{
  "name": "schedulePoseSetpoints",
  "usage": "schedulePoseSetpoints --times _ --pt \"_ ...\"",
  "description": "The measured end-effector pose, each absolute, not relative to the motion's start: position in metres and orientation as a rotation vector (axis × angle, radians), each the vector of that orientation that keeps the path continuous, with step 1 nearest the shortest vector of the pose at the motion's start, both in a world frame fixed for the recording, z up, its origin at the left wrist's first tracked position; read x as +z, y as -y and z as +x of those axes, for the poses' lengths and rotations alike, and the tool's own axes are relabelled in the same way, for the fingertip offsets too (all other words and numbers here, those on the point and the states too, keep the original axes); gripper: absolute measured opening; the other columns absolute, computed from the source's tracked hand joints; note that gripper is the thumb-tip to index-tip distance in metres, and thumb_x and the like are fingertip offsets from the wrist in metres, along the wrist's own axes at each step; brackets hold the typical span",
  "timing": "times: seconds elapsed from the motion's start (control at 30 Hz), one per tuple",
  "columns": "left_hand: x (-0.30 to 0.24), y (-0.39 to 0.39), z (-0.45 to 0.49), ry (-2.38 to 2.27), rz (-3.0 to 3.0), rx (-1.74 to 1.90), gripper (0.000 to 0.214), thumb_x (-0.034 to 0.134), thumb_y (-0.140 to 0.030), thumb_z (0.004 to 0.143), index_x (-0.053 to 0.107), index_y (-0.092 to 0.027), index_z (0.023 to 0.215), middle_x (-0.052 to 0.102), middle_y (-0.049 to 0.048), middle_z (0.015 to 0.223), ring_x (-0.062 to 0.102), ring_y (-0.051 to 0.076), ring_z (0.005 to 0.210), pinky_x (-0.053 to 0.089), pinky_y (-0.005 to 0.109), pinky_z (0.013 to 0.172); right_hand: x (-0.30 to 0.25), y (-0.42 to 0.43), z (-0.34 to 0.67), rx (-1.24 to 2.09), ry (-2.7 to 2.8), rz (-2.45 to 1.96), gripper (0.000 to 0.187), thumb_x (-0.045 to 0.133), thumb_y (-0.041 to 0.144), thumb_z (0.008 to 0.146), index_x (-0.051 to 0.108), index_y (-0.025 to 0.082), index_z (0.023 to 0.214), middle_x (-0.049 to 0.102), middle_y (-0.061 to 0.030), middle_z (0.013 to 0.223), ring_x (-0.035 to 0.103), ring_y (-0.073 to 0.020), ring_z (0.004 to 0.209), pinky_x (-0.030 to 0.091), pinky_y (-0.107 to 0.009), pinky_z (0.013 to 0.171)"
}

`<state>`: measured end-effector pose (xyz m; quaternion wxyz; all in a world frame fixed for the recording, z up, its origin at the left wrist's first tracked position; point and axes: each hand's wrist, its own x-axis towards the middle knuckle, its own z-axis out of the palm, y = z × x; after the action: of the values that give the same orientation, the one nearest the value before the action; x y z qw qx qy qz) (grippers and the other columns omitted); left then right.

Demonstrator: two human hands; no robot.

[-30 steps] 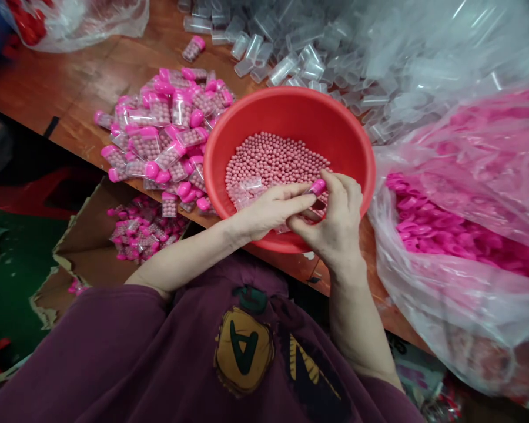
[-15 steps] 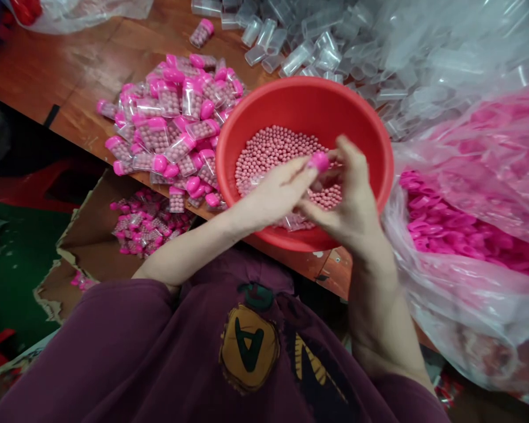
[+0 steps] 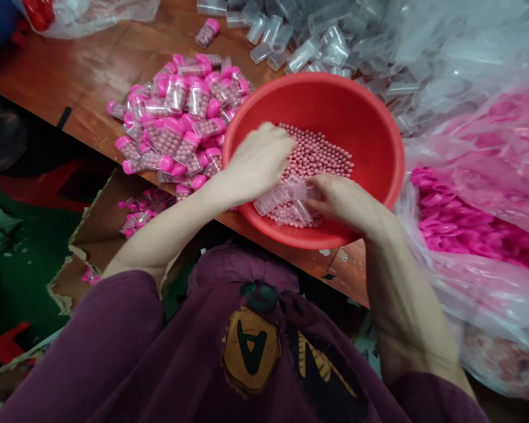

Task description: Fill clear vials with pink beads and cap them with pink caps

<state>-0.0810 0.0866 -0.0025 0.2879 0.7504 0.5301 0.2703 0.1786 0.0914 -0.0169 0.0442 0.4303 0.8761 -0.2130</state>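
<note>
Overhead view of a wooden workbench with a red plastic basin (image 3: pixel 335 88) at centre, its smooth, glossy wall enclosing a mound of small, round pink beads (image 3: pixel 317 153). The left hand (image 3: pixel 258 161) lies at the basin's 9 o'clock side, its fingers held close together and pushed down against the beads; whether they hold any cannot be told. The right hand (image 3: pixel 346 200) lies at 5 o'clock, its curled fingers (image 3: pixel 321 191) closed over the end of a clear plastic tube (image 3: pixel 302 192), though how firmly is unclear. Two more clear tubes (image 3: pixel 271 201) lie on the beads just beside it. At 10 o'clock on the varnished bench top (image 3: pixel 66 76) is a large heap of clear tubes packed with beads and closed by glossy magenta caps (image 3: pixel 180 117). More capped tubes (image 3: pixel 136 214) lie in a torn cardboard box (image 3: pixel 97 235) at 8 o'clock. At 12 to 1 o'clock, a far larger-looking mass of empty, uncapped tubes (image 3: pixel 304 53) spills from thin, crinkled polythene. At 3 o'clock, a translucent bag (image 3: pixel 449 217) holds loose magenta caps. Judged by these quantities, many tubes appear finished, while many beads, tubes and caps remain.
</note>
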Motion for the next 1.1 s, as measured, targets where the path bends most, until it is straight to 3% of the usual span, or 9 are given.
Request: schedulePoseSetpoints --times 0.13,0.23,0.33,0.5,0.67,0.77,0.9,1.0,1.1 --pt "-0.020 -0.116 -0.032 -1.198 1.991 0.404 0.019 0.073 -0.001 0.072 0.077 -0.019 0.077 0.067 0.0089 0.080 0.068 0.036 0.114 0.047 0.047 0.111 -0.012 -0.074 0.183 -0.610 -2.742 1.242 0.050 0.069 0.032 0.097 0.072 0.020 0.145 0.079 -0.0149 0.122 0.076 -0.0307 0.100 0.063 -0.044 0.089" --pt "-0.036 -0.133 -0.015 -1.245 1.976 0.221 0.026 0.077 0.006 0.057 0.073 -0.018 0.067 0.065 0.0085 0.074 0.070 0.038 0.111 0.049 0.047 0.107 -0.005 -0.055 0.186 -0.696 -2.789 1.160 0.057 0.066 0.034 0.101 0.066 0.020 0.156 0.077 -0.0178 0.134 0.078 -0.0333 0.111 0.066 -0.049 0.098" --pt "-0.044 -0.139 -0.013 -1.318 1.969 0.183 0.027 0.075 0.007 0.053 0.069 -0.018 0.061 0.066 0.0086 0.072 0.071 0.038 0.108 0.049 0.046 0.105 0.001 -0.042 0.194 -0.848 -2.870 1.173 0.051 0.062 0.040 0.107 0.069 0.019 0.152 0.076 -0.0187 0.139 0.077 -0.0361 0.122 0.065 -0.056 0.109" --pt "-0.039 -0.140 -0.026 -1.155 1.774 0.400 0.027 0.076 0.005 0.049 0.068 -0.021 0.055 0.052 -0.0014 0.055 0.068 0.028 0.091 0.050 0.039 0.095 -0.006 -0.047 0.202 -0.734 -2.960 1.742 0.037 0.061 0.027 0.104 0.078 0.019 0.136 0.082 -0.0181 0.125 0.080 -0.0348 0.114 0.067 -0.056 0.106" --pt "-0.001 -0.122 -0.028 -0.952 1.571 0.520 0.023 0.090 -0.011 0.065 0.083 -0.012 0.086 0.068 0.0009 0.074 0.062 0.017 0.078 0.051 0.034 0.084 -0.016 -0.057 0.199 -1.128 -2.930 2.086 0.031 0.069 0.029 0.100 0.080 0.022 0.128 0.085 -0.0122 0.114 0.081 -0.0303 0.103 0.068 -0.052 0.099" --pt "0.016 -0.099 -0.022 -0.855 1.313 0.730 0.053 0.097 -0.023 0.068 0.081 -0.012 0.117 0.075 0.0032 0.094 0.066 0.014 0.082 0.055 0.032 0.083 -0.017 -0.061 0.204 -1.928 -2.677 2.256 0.030 0.080 0.042 0.095 0.081 0.024 0.120 0.084 -0.0056 0.098 0.078 -0.0233 0.084 0.069 -0.044 0.085" --pt "0.014 -0.084 -0.012 -0.757 1.210 0.811 0.058 0.099 -0.044 0.075 0.079 -0.015 0.121 0.078 0.0069 0.103 0.073 0.017 0.087 0.057 0.031 0.079 -0.013 -0.065 0.204 -2.821 -2.115 1.939 0.051 0.096 0.062 0.082 0.083 0.023 0.113 0.080 -0.0022 0.087 0.073 -0.0179 0.071 0.068 -0.038 0.075" --pt "0.006 -0.100 -0.013 -0.859 1.491 0.872 0.044 0.089 -0.041 0.089 0.080 -0.014 0.121 0.079 0.0105 0.116 0.073 0.018 0.094 0.058 0.033 0.086 -0.010 -0.064 0.198 -2.847 -2.155 2.011 0.057 0.095 0.067 0.083 0.082 0.028 0.122 0.082 -0.0022 0.097 0.075 -0.0178 0.076 0.069 -0.039 0.080" --pt "-0.002 -0.127 -0.023 -1.137 2.100 0.632 0.029 0.078 -0.022 0.095 0.081 -0.009 0.120 0.078 0.0155 0.119 0.074 0.023 0.104 0.056 0.037 0.097 -0.009 -0.059 0.204 -2.246 -2.665 2.498 0.053 0.094 0.065 0.086 0.079 0.035 0.128 0.084 -0.0011 0.114 0.077 -0.0190 0.084 0.070 -0.042 0.088"
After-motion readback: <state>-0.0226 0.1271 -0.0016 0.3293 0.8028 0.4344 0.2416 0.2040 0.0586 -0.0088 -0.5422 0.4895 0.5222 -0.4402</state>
